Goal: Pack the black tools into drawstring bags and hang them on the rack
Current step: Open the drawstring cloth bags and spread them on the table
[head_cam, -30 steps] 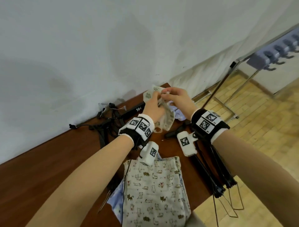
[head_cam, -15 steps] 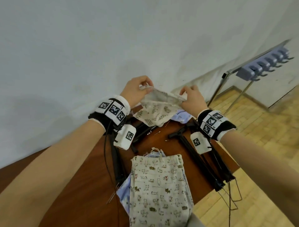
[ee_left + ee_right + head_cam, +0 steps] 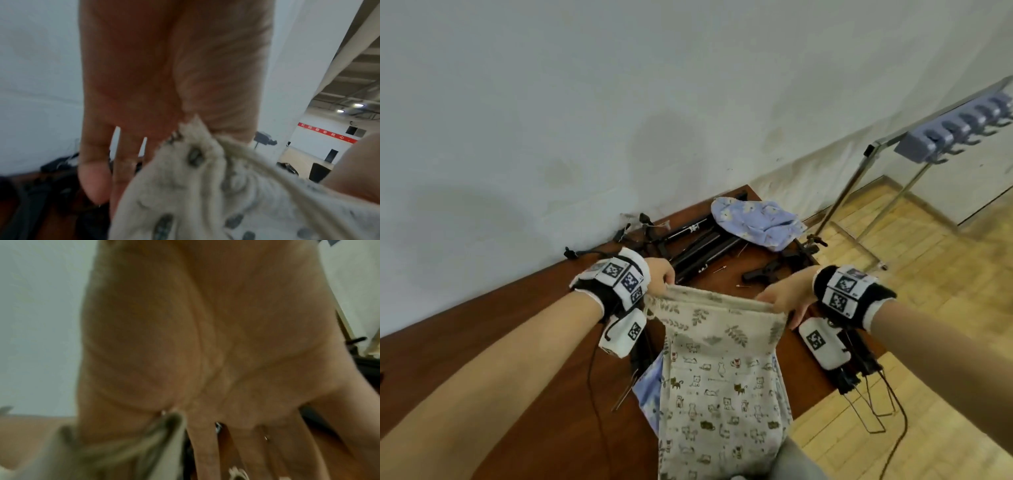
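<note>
A cream drawstring bag with a leaf print [image 3: 717, 320] is stretched flat between my hands above the brown table [image 3: 493, 329]. My left hand [image 3: 660, 275] pinches its top left corner, my right hand [image 3: 784, 294] pinches the top right corner. In the left wrist view the leaf bag [image 3: 205, 186] bunches between thumb and fingers [image 3: 92, 178]. The right wrist view shows the bag's edge [image 3: 127, 451] at my palm. Black tools [image 3: 702, 248] lie at the table's far end. The rack [image 3: 959, 130] with hooks stands at the right.
A cat-print bag [image 3: 722, 404] lies under the leaf bag, over a blue cloth [image 3: 650, 380]. Another blue bag [image 3: 756, 222] lies crumpled on the far tools. A black folded stand [image 3: 856, 363] overhangs the table's right edge. The white wall [image 3: 619, 102] rises behind the table.
My hands have come down and toward me, spreading the leaf bag's top edge wide and lowering it over the cat-print bag. The blue bag behind is now uncovered.
</note>
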`<state>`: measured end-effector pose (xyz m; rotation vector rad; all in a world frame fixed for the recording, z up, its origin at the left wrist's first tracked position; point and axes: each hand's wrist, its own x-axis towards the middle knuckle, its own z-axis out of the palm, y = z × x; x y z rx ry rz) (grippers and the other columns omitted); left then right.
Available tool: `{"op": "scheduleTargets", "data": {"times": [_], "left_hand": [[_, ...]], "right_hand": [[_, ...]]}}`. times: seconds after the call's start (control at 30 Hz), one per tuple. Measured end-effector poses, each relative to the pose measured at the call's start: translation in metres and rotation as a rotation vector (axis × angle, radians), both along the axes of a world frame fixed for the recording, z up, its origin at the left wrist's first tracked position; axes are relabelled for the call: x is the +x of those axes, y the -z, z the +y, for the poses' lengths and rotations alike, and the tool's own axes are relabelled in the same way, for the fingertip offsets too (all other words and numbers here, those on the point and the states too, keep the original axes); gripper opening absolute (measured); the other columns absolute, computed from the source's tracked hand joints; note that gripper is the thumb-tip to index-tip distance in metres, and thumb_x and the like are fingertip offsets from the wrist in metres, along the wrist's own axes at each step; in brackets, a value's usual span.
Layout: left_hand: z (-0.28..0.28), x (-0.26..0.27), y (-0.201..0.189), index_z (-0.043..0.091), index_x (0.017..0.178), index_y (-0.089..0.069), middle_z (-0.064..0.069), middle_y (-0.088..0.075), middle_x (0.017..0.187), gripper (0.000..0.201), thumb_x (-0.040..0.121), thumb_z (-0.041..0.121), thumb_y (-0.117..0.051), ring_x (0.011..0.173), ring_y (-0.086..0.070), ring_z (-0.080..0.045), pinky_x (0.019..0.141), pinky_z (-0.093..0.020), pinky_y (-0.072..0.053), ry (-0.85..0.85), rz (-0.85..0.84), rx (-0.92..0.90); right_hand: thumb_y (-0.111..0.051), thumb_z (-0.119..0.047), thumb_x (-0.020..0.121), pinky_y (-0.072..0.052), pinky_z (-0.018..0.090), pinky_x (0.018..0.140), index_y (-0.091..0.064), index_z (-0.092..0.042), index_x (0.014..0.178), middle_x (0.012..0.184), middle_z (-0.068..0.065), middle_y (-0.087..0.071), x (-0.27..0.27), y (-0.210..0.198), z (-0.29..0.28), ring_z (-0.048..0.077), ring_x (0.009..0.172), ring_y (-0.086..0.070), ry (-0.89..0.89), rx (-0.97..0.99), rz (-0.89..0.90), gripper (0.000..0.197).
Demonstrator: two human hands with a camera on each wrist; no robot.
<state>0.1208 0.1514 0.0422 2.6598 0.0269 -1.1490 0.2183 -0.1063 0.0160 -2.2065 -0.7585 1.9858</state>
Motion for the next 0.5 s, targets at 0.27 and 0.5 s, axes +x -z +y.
{"op": "scheduleTargets", "data": {"times": [0.27,0.5], "left_hand": [[-0.037,-0.008,0.062,0.011,0.080,-0.068,0.009,-0.056,0.070,0.006,0.085,0.015,-0.067,0.060,-0.048,-0.012,0.057,-0.021,-0.042,-0.285,0.307,-0.315],[-0.037,0.012,0.078,0.011,0.077,-0.064,0.005,-0.041,0.051,0.029,0.090,0.037,-0.061,0.047,-0.042,-0.014,0.054,-0.025,-0.034,-0.491,0.281,-0.426]], "right_hand": [[-0.062,-0.035,0.092,-0.058,0.029,0.074,-0.065,-0.015,0.115,0.106,0.009,-0.072,0.019,0.083,0.012,0.024,0.094,-0.070,0.458,0.204,-0.352,0.030],[-0.054,-0.006,0.093,-0.060,0.033,0.058,-0.051,-0.021,0.131,0.119,0.015,-0.062,0.042,0.144,0.028,0.026,0.069,-0.069,0.469,0.197,-0.462,0.041]]}}
